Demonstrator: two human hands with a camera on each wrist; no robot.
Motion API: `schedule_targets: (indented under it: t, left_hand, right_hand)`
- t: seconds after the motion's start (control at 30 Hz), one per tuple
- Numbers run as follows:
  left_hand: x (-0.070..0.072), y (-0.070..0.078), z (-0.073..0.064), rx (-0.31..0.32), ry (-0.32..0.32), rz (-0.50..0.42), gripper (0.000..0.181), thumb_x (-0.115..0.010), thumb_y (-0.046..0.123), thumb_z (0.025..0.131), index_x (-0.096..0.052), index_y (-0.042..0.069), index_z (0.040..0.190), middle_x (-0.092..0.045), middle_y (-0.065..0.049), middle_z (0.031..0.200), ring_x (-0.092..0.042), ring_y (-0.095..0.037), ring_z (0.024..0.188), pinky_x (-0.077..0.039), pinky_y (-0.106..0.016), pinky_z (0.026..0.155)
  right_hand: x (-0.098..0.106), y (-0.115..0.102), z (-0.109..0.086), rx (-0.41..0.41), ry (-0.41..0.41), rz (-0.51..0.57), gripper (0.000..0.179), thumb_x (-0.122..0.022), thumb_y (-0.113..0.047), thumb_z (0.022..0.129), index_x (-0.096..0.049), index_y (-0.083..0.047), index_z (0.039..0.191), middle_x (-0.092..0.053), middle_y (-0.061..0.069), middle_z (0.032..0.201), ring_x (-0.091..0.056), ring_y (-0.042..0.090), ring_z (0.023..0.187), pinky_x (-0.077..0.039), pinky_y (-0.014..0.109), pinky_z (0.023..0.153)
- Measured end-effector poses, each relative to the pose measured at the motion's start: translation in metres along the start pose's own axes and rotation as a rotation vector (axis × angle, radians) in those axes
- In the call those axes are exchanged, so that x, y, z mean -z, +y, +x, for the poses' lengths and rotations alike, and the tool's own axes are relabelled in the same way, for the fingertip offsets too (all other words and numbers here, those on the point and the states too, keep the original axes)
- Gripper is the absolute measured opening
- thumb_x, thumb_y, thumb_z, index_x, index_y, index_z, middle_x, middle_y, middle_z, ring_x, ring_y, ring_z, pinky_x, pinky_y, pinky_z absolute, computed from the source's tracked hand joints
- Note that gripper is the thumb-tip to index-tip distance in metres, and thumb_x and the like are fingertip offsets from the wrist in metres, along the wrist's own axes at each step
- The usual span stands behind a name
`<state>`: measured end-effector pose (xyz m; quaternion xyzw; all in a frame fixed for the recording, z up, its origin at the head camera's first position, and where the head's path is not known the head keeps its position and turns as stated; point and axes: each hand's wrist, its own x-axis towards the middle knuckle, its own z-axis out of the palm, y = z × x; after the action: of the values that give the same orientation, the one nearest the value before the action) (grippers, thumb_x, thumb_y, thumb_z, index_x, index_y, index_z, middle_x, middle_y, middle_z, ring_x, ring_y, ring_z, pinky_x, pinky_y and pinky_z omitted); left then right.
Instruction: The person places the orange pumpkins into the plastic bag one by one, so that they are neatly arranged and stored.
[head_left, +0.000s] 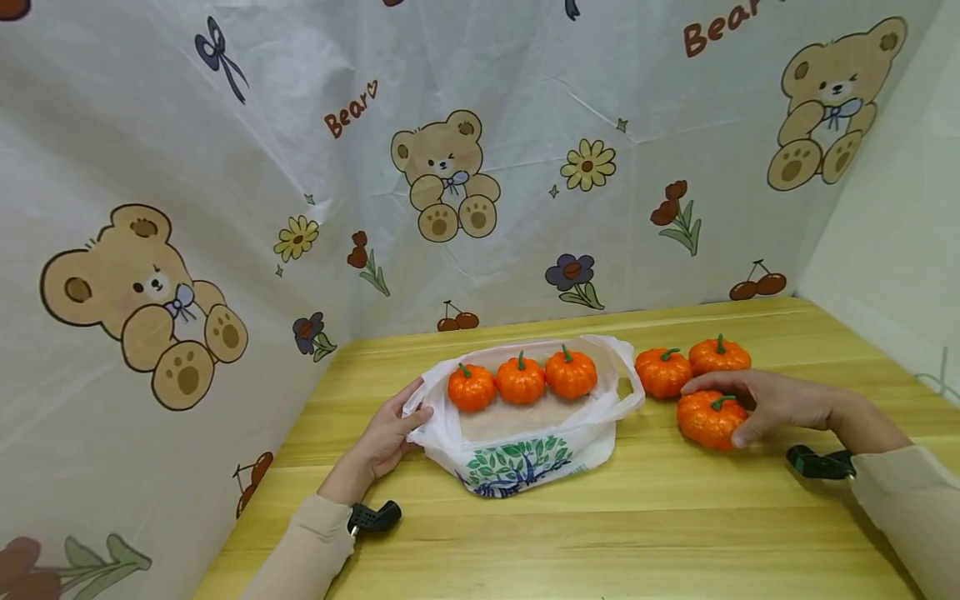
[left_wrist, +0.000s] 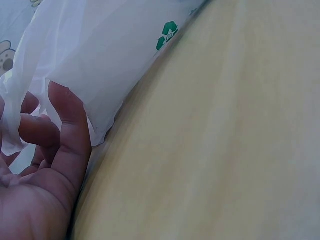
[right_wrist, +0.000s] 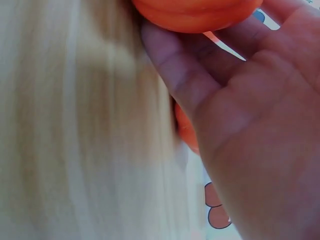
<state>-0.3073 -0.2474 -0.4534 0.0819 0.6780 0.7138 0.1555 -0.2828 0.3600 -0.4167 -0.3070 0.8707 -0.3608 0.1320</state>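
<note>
A white plastic bag (head_left: 442,442) with a green tree print lies with its mouth spread wide, and three small orange pumpkins (head_left: 521,381) sit in a row inside it. My left hand (head_left: 390,433) pinches the bag's left edge between thumb and fingers; the left wrist view shows the curled fingers at the thin plastic (left_wrist: 105,65). To the right of the bag, my right hand (head_left: 765,400) grips an orange pumpkin (head_left: 705,421) with a green stem, fingers over its far side and thumb at its near side. In the right wrist view that pumpkin (right_wrist: 195,12) lies against the fingers.
Two more pumpkins, one nearer the bag (head_left: 663,373) and one farther right (head_left: 720,355), rest just behind the gripped one. A bear-printed cloth (head_left: 517,275) hangs behind and left of the wooden table (head_left: 562,542). A white wall (head_left: 892,250) stands on the right.
</note>
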Motion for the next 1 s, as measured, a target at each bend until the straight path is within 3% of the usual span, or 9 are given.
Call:
schedule_targets:
  t: [0.27, 0.43, 0.6, 1.0]
  left_hand:
    - [-0.001, 0.0, 0.001, 0.005, 0.022, -0.005, 0.076, -0.063, 0.015, 0.104, -0.021, 0.026, 0.166, -0.034, -0.015, 0.164, -0.068, -0.019, 0.111, -0.063, -0.038, 0.086]
    - [0.0, 0.0, 0.001, 0.009, 0.024, -0.003, 0.077, -0.064, 0.016, 0.103, -0.02, 0.025, 0.166, -0.033, -0.016, 0.165, -0.068, -0.019, 0.111, -0.063, -0.037, 0.086]
    - [-0.001, 0.0, 0.001, 0.013, 0.023, -0.002, 0.077, -0.063, 0.015, 0.103, -0.02, 0.025, 0.166, -0.033, -0.016, 0.165, -0.068, -0.02, 0.112, -0.063, -0.038, 0.086]
    - [-0.001, 0.0, 0.0, 0.008, 0.012, -0.001, 0.075, -0.061, 0.014, 0.104, -0.021, 0.026, 0.166, -0.034, -0.016, 0.164, -0.069, -0.018, 0.109, -0.064, -0.037, 0.084]
  right_hand:
    - [0.008, -0.005, 0.003, 0.087, 0.003, 0.017, 0.073, -0.084, -0.009, 0.078, -0.057, -0.019, 0.145, -0.058, -0.008, 0.144, -0.049, -0.005, 0.125, -0.044, 0.018, 0.098]
    - [0.01, -0.017, 0.013, 0.153, -0.062, 0.137, 0.071, -0.078, -0.003, 0.084, -0.051, -0.01, 0.149, -0.055, 0.0, 0.149, -0.051, 0.002, 0.13, -0.045, 0.018, 0.103]
    - [0.009, -0.03, 0.026, 0.166, -0.124, 0.232, 0.069, -0.072, -0.002, 0.089, -0.045, -0.006, 0.152, -0.051, 0.001, 0.15, -0.054, 0.01, 0.128, -0.049, 0.022, 0.102]
    - [0.007, -0.062, 0.055, 0.153, -0.145, 0.273, 0.062, -0.065, -0.005, 0.095, -0.043, -0.005, 0.153, -0.06, 0.009, 0.138, -0.057, 0.019, 0.12, -0.055, 0.029, 0.099]
